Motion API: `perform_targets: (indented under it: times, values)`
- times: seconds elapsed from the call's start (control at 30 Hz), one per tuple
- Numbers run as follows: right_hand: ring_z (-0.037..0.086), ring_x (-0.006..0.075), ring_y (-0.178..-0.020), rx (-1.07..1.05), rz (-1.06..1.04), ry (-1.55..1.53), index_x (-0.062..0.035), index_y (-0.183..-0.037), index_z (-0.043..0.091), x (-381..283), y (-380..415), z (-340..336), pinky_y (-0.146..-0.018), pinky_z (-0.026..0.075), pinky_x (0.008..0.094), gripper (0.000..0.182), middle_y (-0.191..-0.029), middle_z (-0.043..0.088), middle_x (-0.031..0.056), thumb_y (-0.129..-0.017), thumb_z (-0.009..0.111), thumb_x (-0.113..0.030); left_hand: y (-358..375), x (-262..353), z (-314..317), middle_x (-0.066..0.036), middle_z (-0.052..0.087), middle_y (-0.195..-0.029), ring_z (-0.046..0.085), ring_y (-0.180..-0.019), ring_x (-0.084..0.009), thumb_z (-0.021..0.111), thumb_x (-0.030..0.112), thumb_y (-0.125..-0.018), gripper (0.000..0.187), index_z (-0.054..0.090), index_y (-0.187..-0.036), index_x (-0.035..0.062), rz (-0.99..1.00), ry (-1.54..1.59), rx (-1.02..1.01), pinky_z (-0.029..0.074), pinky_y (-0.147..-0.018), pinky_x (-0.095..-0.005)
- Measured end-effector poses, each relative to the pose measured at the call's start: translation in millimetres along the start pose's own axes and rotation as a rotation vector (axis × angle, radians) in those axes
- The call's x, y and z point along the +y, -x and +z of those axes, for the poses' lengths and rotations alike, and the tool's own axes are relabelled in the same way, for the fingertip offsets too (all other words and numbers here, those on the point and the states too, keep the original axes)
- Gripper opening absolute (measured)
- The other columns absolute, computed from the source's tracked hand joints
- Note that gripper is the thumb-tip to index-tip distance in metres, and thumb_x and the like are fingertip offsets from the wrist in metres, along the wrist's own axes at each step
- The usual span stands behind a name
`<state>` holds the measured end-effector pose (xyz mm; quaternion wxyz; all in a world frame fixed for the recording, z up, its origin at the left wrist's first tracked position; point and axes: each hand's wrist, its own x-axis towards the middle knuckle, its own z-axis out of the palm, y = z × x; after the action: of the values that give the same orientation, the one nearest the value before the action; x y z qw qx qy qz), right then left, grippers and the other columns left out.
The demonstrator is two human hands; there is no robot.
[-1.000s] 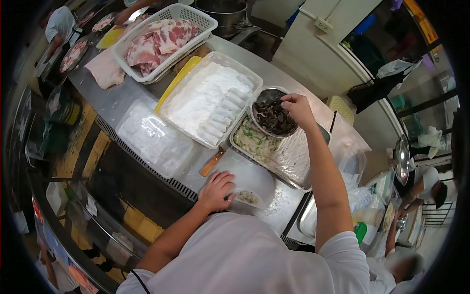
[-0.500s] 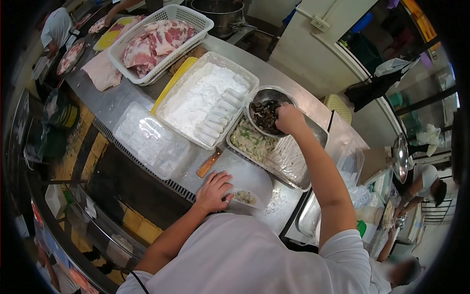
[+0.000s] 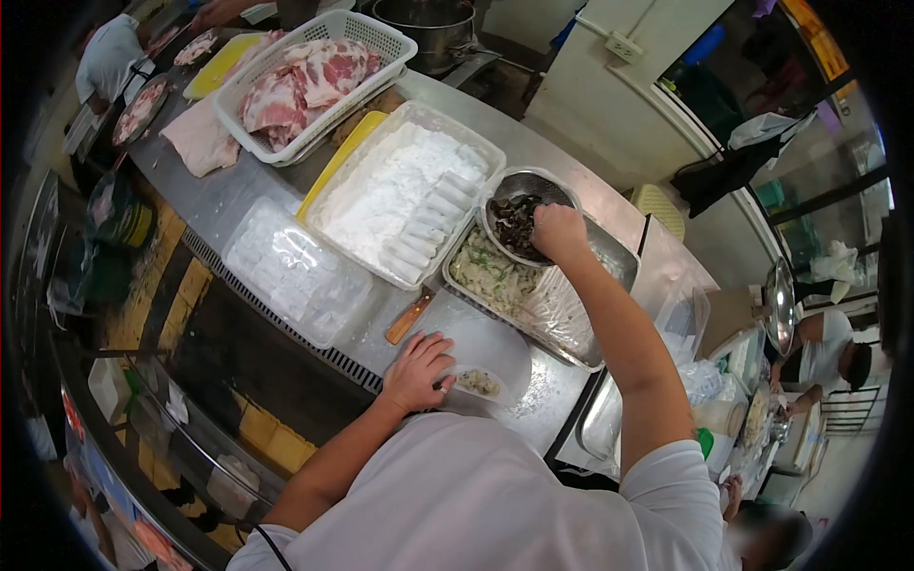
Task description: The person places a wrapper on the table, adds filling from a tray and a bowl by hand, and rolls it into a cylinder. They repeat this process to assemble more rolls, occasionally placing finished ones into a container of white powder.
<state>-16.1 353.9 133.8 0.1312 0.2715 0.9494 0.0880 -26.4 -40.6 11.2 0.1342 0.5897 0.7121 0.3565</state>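
My right hand (image 3: 560,231) reaches into a metal bowl (image 3: 500,194) of dark sliced mushrooms, its fingers closed down into them; whether they hold any I cannot tell. The bowl rests on a steel tray (image 3: 619,262) holding pale chopped filling (image 3: 490,273). My left hand (image 3: 416,371) lies flat on a thin white wrapper (image 3: 490,344) on the steel counter, fingers beside a small heap of filling (image 3: 478,383). A wood-handled scraper (image 3: 409,317) lies just beyond that hand.
A clear tray (image 3: 405,195) of white flour-dusted rolls and a lidded clear box (image 3: 293,269) sit to the left. Further back a white basket (image 3: 314,81) holds raw pork. Other people work at the far left and at the right. The counter edge (image 3: 286,324) drops to a dark floor.
My right hand came down from the bowl's rim into the mushrooms. My left hand stayed on the wrapper.
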Motion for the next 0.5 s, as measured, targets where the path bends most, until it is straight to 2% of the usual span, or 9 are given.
perform_targets:
  times: [0.33, 0.43, 0.5]
  values:
    - [0.08, 0.0379, -0.099, 0.035, 0.124, -0.162, -0.0055, -0.104, 0.082, 2.3, -3.4, -4.1, -0.089, 0.065, 0.0488, 0.025, -0.107, 0.081, 0.022, -0.087, 0.071, -0.02, -0.1, 0.3, -0.4, -0.013, 0.066, -0.146, 0.055, -0.147, -0.0351, 0.081, 0.023, -0.086, 0.031, 0.076, -0.114, 0.01, -0.003, -0.002, 0.005, 0.034, -0.129, -0.0566]
    - [0.079, 0.0397, -0.096, 0.179, 0.214, -0.386, -0.0055, -0.105, 0.083, -1.4, 16.4, -32.9, -0.087, 0.064, 0.0485, 0.027, -0.105, 0.08, 0.0248, -0.085, 0.073, -0.02, 0.8, -2.0, 2.6, -0.013, 0.067, -0.146, 0.055, -0.146, -0.0349, 0.081, 0.022, -0.086, 0.03, 0.076, -0.113, 0.0096, -0.003, -0.01, 0.013, 0.035, -0.129, -0.0564]
    - [0.078, 0.0411, -0.093, 0.246, 0.112, -0.626, -0.0054, -0.106, 0.083, -8.0, 47.3, -42.9, -0.085, 0.063, 0.0482, 0.027, -0.103, 0.079, 0.0246, -0.086, 0.073, -0.02, 3.9, -1.8, 4.4, -0.013, 0.066, -0.146, 0.054, -0.147, -0.0349, 0.081, 0.022, -0.086, 0.031, 0.076, -0.113, 0.0092, -0.01, -0.009, 0.012, 0.035, -0.129, -0.0563]
